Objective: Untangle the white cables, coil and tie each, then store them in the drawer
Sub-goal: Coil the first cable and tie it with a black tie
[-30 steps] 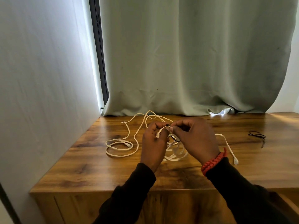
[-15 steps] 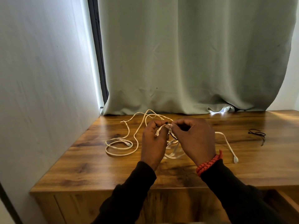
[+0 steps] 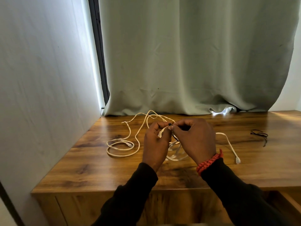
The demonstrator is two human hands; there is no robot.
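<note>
White cables (image 3: 123, 148) lie looped on the wooden cabinet top (image 3: 81, 168), trailing left and back toward the curtain. One end with a clear plug (image 3: 237, 160) lies to the right. My left hand (image 3: 155, 144) grips a coiled bundle of white cable, its plug showing by the thumb. My right hand (image 3: 195, 139) pinches a thin black tie at the top of that bundle, fingertips meeting those of my left hand. Loops of the coil (image 3: 176, 156) hang below the hands.
A second black tie (image 3: 259, 134) lies on the cabinet top at the right. A pale wall rises on the left and a grey-green curtain (image 3: 195, 62) hangs behind. An open drawer edge (image 3: 291, 203) shows at the lower right.
Both hands stay together over the bundle; the fingertips have shifted slightly around the black tie. The cables on the top have not moved.
</note>
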